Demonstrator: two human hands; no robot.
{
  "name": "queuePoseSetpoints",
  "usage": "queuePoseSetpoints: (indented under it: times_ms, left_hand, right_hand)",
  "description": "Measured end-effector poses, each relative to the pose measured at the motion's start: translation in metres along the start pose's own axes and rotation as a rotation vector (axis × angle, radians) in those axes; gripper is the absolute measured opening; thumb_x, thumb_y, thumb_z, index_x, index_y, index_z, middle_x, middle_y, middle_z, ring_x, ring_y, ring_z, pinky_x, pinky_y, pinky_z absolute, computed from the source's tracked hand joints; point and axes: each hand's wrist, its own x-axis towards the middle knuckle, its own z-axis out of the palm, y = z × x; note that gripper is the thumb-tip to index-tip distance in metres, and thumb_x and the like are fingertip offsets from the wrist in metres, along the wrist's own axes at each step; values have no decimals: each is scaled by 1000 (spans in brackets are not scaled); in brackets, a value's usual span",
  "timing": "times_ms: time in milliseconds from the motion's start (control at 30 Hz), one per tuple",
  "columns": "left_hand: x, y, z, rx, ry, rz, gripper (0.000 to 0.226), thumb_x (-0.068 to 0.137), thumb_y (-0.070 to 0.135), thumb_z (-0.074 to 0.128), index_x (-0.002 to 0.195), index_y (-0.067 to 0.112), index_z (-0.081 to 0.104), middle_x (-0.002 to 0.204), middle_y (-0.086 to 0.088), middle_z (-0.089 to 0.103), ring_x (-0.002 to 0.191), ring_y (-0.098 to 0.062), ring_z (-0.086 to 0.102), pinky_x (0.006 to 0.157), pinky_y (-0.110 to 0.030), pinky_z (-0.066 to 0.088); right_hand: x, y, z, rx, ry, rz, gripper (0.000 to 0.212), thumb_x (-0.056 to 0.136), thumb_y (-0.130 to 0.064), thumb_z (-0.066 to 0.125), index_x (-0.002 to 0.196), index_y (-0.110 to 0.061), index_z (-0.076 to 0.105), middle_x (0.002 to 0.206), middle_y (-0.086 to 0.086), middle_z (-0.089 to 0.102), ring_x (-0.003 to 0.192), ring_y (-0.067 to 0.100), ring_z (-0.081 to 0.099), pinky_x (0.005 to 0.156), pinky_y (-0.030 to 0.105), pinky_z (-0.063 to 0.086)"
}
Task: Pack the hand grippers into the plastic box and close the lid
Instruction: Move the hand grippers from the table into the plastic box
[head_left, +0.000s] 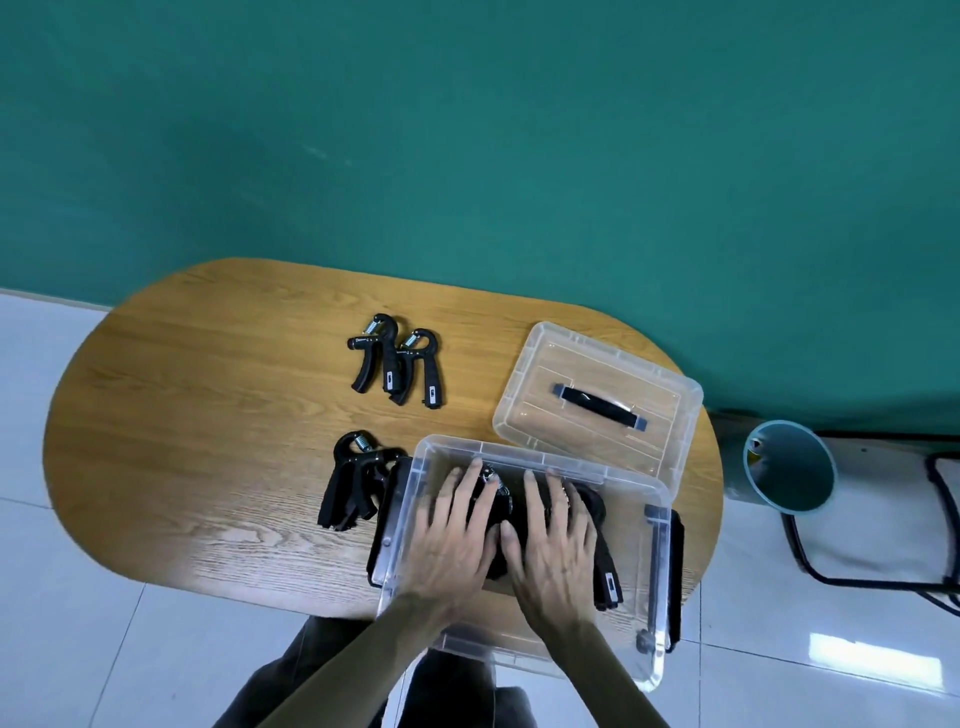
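A clear plastic box (655, 525) sits at the table's near right edge, partly overhanging it. Both my hands are inside it, lying flat on black hand grippers (602, 551) at its bottom. My left hand (457, 535) rests with fingers spread over one gripper, my right hand (558, 540) presses down beside it. Two black hand grippers (397, 361) lie side by side at the table's middle back. Another pair of hand grippers (353, 480) lies just left of the box. The clear lid (597, 400) with a dark handle lies behind the box.
The oval wooden table (208, 415) stands against a teal wall. On the tiled floor to the right are a teal waste bin (789, 467) and a black-framed stool (883, 525). My dark-trousered legs show below the table's near edge.
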Motion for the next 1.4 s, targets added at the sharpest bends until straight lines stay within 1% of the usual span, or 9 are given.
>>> queuePoseSetpoints:
  times_ms: [200,367,500,700,833,967,1200,1333,1400]
  left_hand:
    - [7,-39,-33,14,34,-40,58,104,41,28,156,15,31,167,-8,22,147,-28,31,111,-50,38]
    - [4,-84,-50,-71,21,-141,58,107,46,17,158,20,21,169,-6,10,150,-27,23,115,-53,32]
    - [-4,-120,-52,-99,-3,-132,62,106,50,7,156,18,26,168,-6,18,146,-25,30,110,-51,39]
    - [-7,-169,-28,-136,-37,-202,58,107,46,17,157,16,23,167,-10,19,149,-28,25,111,-51,36]
    - [6,-192,0,-153,-141,-276,64,107,50,17,160,17,5,169,-14,2,152,-35,15,117,-56,29]
    - [24,-204,30,-179,-246,-250,68,105,53,11,158,21,-17,165,-11,-25,154,-36,1,121,-57,19]
    - [42,-211,62,-310,-256,-253,77,96,56,13,150,30,-35,154,-2,-48,152,-39,-16,123,-60,9]
    - [44,-205,69,-355,-223,-280,92,101,51,39,149,30,-36,153,-2,-50,149,-39,-23,121,-56,1]
    - [44,-202,71,-405,-191,-301,100,99,38,52,149,32,-35,154,0,-48,148,-38,-25,122,-54,5]
  right_hand:
    - [25,-30,-20,-75,-37,-128,55,101,-49,35,150,-23,43,147,13,47,130,38,46,98,54,45]
    - [57,-77,-23,-88,-49,-144,54,104,-50,28,149,-24,42,152,13,42,130,37,43,102,54,42]
    - [82,-120,-15,-118,-49,-195,54,105,-49,26,150,-22,39,151,14,41,125,36,48,99,52,44]
    - [118,-174,17,-165,-31,-246,50,107,-44,32,151,-21,36,150,16,40,120,37,49,94,52,45]
    - [156,-197,38,-202,-5,-279,49,107,-40,31,152,-20,34,152,15,39,117,36,50,89,52,47]
    - [200,-208,67,-242,-31,-253,50,108,-41,28,154,-23,29,152,16,36,120,37,48,90,52,47]
    - [236,-226,148,-268,-204,-231,59,106,-52,25,158,-29,12,165,14,12,145,43,25,110,62,37]
    - [242,-233,181,-306,-224,-167,66,103,-59,24,160,-32,2,169,12,-4,151,48,0,118,64,14]
    - [245,-235,188,-325,-189,-136,68,103,-57,28,160,-31,3,169,13,-7,151,50,-4,118,65,12]
